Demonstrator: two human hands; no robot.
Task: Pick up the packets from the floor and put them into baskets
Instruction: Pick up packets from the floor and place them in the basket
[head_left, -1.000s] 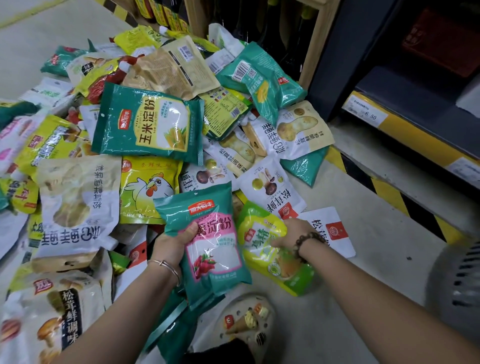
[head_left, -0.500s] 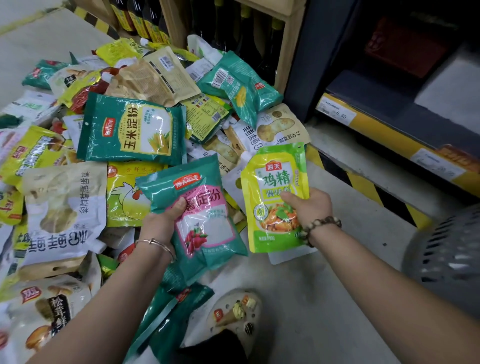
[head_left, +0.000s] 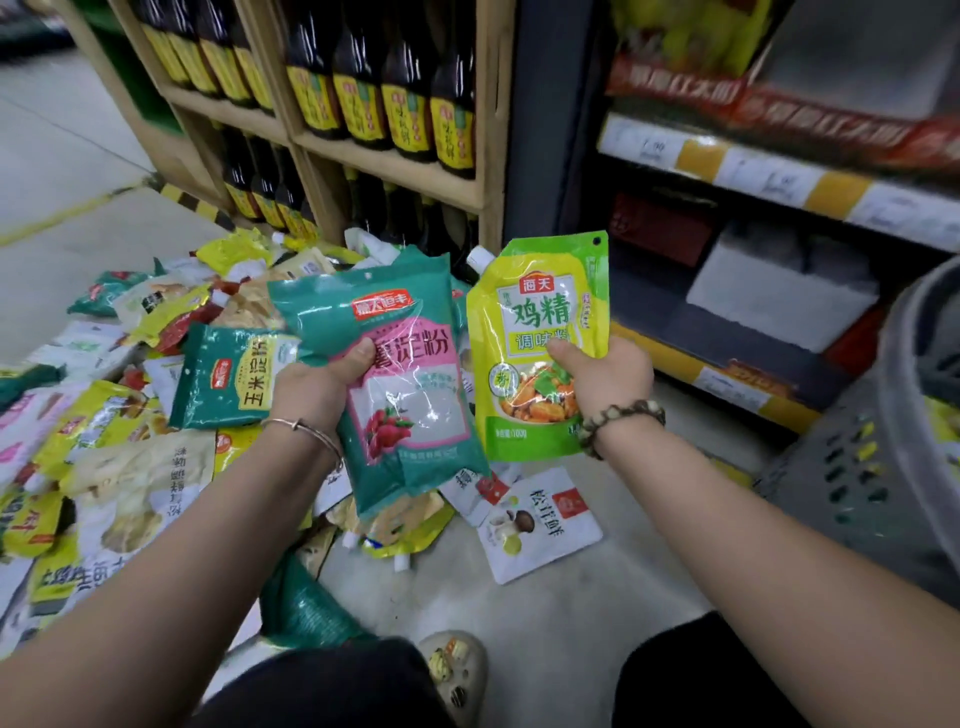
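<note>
Step in hand: judged to be the carry to the basket, with one packet lifted in each hand and neither yet deposited.
Landmark: grey perforated plastic basket (head_left: 852, 467), at the person's right; its rim is only partly in view.
Left grip: left hand (head_left: 311, 387) pinches the teal plastic starch packet with a pink label panel (head_left: 410, 395), thumb on the front face and fingers hidden behind.
Right grip: right hand (head_left: 605, 371) pinches the yellow-green spouted stand-up pouch (head_left: 540, 312), thumb across the printed front and fingers behind.
Teal packet against grip: held at the edge facing away from the basket, about mid-height. Most of the bag hangs free towards the basket and sags below the wrist.
Pouch against grip: held at the basket-side edge, below the middle. The top and spout stand upright above the thumb.
Packets' position: both are off the floor, side by side and nearly touching, the pouch nearer the basket.
Method advised: drop the pouch first, since it is closer. Bring the teal packet over the rim before letting go, as its loose lower half could catch there.
Remaining stock: a mixed heap of foil and plastic packets (head_left: 130, 415) lies on the floor, well away from the basket. A white mushroom-print packet (head_left: 540, 519) lies between the heap and the basket.
</note>
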